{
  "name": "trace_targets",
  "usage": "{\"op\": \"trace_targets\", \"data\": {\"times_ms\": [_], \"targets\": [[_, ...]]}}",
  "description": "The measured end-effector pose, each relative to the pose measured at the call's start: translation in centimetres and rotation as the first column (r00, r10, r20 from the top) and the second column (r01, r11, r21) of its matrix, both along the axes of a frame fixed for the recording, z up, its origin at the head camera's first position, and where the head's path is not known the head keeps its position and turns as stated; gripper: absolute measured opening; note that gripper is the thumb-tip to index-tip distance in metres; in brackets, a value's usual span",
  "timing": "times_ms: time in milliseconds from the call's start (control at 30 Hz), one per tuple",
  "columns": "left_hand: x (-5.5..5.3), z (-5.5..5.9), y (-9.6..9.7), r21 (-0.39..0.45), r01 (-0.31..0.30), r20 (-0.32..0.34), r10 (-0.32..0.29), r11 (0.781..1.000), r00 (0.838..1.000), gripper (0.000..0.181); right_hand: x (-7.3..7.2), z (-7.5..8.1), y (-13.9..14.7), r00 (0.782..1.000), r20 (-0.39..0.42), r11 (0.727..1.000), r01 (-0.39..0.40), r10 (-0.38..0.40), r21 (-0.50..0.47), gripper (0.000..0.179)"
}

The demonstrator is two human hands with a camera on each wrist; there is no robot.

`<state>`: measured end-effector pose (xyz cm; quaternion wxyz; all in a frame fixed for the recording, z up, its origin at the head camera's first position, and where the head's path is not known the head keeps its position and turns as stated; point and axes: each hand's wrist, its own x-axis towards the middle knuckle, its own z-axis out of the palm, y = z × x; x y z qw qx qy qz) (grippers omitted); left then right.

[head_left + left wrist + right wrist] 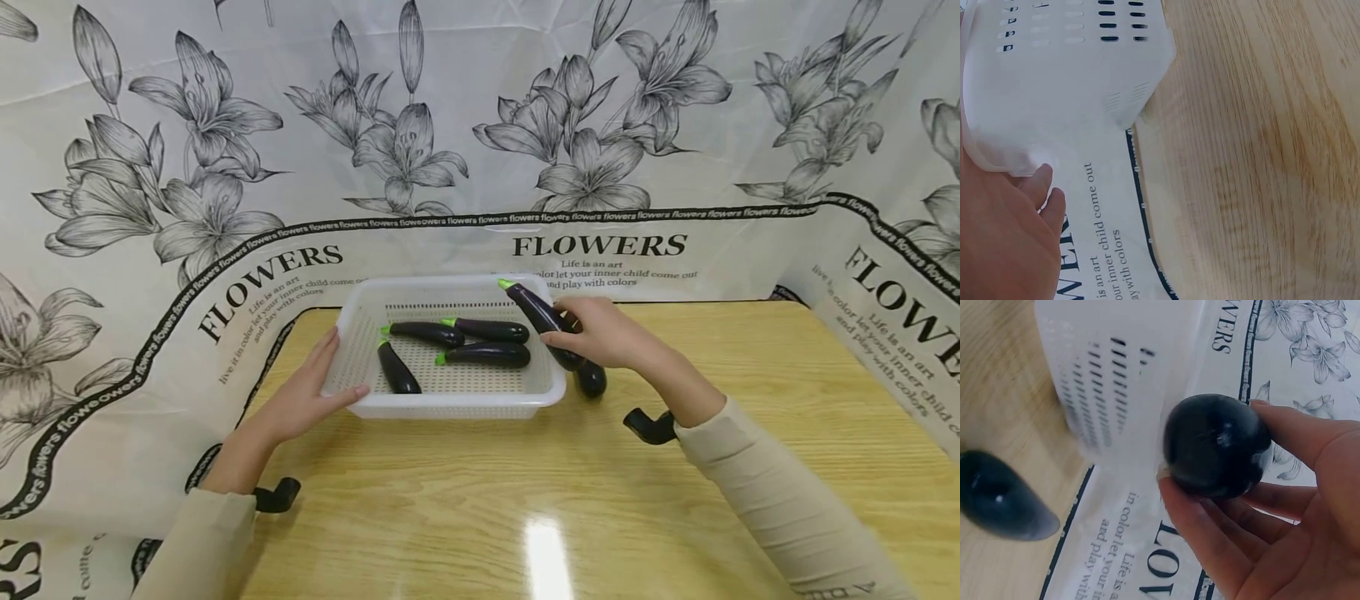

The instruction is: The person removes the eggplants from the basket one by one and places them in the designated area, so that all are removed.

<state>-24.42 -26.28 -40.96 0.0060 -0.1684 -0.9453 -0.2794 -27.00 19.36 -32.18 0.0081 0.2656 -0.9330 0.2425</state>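
A white perforated plastic basket point(457, 401) stands on the table with several dark purple, green-stemmed eggplants inside, among them one eggplant point(399, 367) at the left front. My left hand point(303, 398) grips the basket's left end, thumb on the front rim and fingers along the outer side; the left wrist view shows fingertips under the rim. Between thumb and fingers my right hand point(600, 332) holds another eggplant point(531, 308), tilted over the basket's right rim with its stem toward the basket. The right wrist view shows its rounded end. One more eggplant point(1004, 497) lies on the table, right of the basket.
The light wood table point(480, 500) runs in front of the basket and to its right. A white cloth point(442, 250) with flower prints hangs behind and at both sides. Black wrist mounts point(651, 426) stick out below both wrists.
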Motion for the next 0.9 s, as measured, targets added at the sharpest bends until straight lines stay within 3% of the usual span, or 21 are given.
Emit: {"op": "trace_targets", "data": {"times_ms": [367,900], "targets": [[0.0,0.1,-0.2,-0.002,-0.001,-0.001,0.001,1.000,1.000,0.106,0.2,-1.2,4.0,0.993,0.068,0.995,0.099,-0.101,0.032,0.052],[0.1,-0.2,-0.4,0.003,-0.002,-0.020,0.002,1.000,1.000,0.106,-1.9,-4.9,8.4,0.965,0.147,0.974,0.202,-0.215,0.100,0.059]]}}
